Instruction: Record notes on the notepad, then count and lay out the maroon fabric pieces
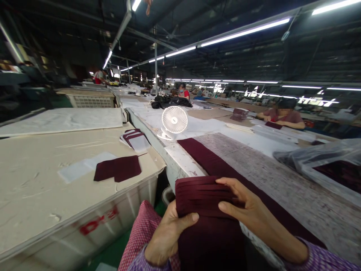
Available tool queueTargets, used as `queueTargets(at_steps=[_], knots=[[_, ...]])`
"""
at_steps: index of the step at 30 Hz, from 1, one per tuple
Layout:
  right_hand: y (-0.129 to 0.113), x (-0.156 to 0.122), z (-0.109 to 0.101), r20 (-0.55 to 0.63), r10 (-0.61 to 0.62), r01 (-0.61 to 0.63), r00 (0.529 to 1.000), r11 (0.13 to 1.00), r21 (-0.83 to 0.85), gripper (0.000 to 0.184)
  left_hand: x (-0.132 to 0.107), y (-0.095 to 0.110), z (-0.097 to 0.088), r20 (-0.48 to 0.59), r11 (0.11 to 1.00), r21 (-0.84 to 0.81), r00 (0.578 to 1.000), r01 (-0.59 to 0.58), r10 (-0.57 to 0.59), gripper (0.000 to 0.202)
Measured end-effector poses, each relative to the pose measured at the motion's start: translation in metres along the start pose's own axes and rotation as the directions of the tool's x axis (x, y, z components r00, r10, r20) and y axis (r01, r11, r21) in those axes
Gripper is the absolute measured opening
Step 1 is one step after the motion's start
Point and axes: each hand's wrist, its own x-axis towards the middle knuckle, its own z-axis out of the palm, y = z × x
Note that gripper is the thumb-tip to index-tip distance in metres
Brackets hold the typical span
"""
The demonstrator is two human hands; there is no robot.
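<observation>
Left hand: left hand grips the near left edge of a stack of dark maroon cut fabric pieces; thumb laid flat across the front of the stack, fingers hidden behind it. Closed on the cloth.
Right hand: right hand rests on the stack from the right; fingers bent over the top layers, thumb pointing left across the face, pinching the upper edges.
Stack: held between both hands just in front of the body, at the near edge of the long grey mottled work surface; layered edges show as thin ridges along the top.
Sleeves: purple and white checked cuffs on both wrists; a red checked cloth lies below the left hand.
On the surface: a long maroon fabric strip runs away from the stack along the left edge; a clear plastic bag with dark cloth inside lies to the right, well apart.
Fan: small white desk fan stands beyond the strip, facing the camera.
Left side: a beige board over a white plastic crate carries a flat maroon fabric piece beside a white sheet, and a small pile of white and maroon pieces farther back.
Other people: a person is seated at the far right of the surface, hands on maroon cloth; others are farther back, too small to detail.
</observation>
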Motion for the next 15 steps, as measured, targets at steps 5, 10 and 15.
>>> queueTargets(at_steps=[5,10,15], knots=[[-0.001,-0.003,0.007,0.14,0.042,-0.058,0.989,0.992,0.109,0.058,0.002,-0.002,-0.005,-0.086,0.996,-0.079,0.996,-0.037,0.03,0.035],[0.006,-0.004,0.015,0.147,0.081,-0.094,0.986,0.992,0.08,0.05,0.002,-0.004,-0.001,-0.107,0.992,-0.116,0.993,-0.055,0.043,0.037],[0.011,-0.002,0.014,0.101,0.086,-0.088,0.991,0.996,0.009,0.051,0.002,-0.002,0.004,-0.12,0.988,-0.134,0.991,-0.072,0.056,0.041]])
